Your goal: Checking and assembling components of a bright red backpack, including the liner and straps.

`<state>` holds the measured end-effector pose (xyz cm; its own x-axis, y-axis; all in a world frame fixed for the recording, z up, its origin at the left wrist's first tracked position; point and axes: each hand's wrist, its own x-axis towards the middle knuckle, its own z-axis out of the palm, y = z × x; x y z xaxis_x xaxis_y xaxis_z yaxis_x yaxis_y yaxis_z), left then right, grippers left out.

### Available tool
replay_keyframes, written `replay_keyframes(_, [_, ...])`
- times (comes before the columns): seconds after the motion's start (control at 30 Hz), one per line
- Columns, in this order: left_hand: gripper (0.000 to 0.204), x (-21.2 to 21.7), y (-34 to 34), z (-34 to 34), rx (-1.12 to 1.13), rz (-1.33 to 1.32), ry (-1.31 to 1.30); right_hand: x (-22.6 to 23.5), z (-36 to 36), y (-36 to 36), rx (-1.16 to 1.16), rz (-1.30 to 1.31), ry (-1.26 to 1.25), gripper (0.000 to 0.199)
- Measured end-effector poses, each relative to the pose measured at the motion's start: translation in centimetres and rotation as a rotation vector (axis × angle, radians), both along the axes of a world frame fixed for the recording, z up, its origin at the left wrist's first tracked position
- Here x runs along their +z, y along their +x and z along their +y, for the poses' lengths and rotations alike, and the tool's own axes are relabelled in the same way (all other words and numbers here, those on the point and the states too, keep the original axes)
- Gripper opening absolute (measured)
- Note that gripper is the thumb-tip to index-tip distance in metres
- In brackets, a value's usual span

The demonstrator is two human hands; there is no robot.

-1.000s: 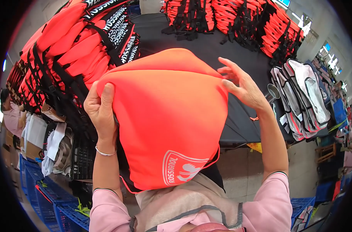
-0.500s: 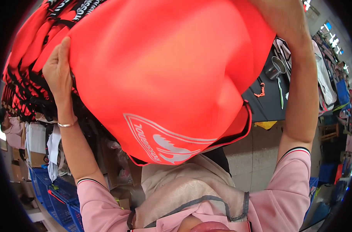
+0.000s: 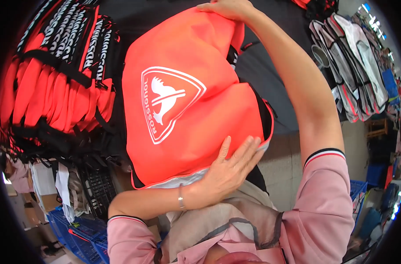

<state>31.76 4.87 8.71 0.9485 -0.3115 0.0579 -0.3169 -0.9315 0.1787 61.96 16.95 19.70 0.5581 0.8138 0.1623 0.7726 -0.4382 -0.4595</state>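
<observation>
A bright orange-red fabric bag (image 3: 187,132) with a white shield-shaped print lies in front of me, its near edge close to my body. Pale lining shows along that near edge, and black material along its right side. My left hand (image 3: 231,169) rests flat on the bag's near right part, fingers stretched out and thumb apart. At the far end, my right hand (image 3: 230,9) is bent over the bag's top corner and grips the cloth there; part of its fingers is hidden at the picture's upper edge.
A thick stack of orange-red bags (image 3: 55,97) with black straps stands on the left. Grey and white bags (image 3: 348,61) lie at the right beside a metal cup (image 3: 320,56). The dark table (image 3: 271,75) extends beneath. Blue crates (image 3: 77,235) stand lower left.
The bag has come down from close in front of me and turned, its print now upright on the left. My left hand moved from its left edge to the near right part.
</observation>
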Motion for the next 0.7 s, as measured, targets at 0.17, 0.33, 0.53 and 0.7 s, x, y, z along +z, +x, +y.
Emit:
replay_keyframes(0.17, [0.082,-1.8,0.4,0.1,0.28,0.0,-0.263,0.1,0.0,-1.9,-0.091,0.058,0.045,0.048])
replay_keyframes(0.33, [0.078,3.5,-5.3,1.4,0.087,0.05,-0.769,0.3,-0.9,-1.6,-0.117,0.019,0.181,0.05])
replay_keyframes(0.53, [0.072,6.7,-14.2,1.8,0.11,0.186,-0.622,-1.1,-2.1,-1.1,0.031,-0.431,0.354,0.052])
replay_keyframes(0.7, [0.052,6.9,-18.5,-0.2,0.204,0.069,-0.602,4.7,-0.9,-2.5,0.13,-0.384,0.379,0.05])
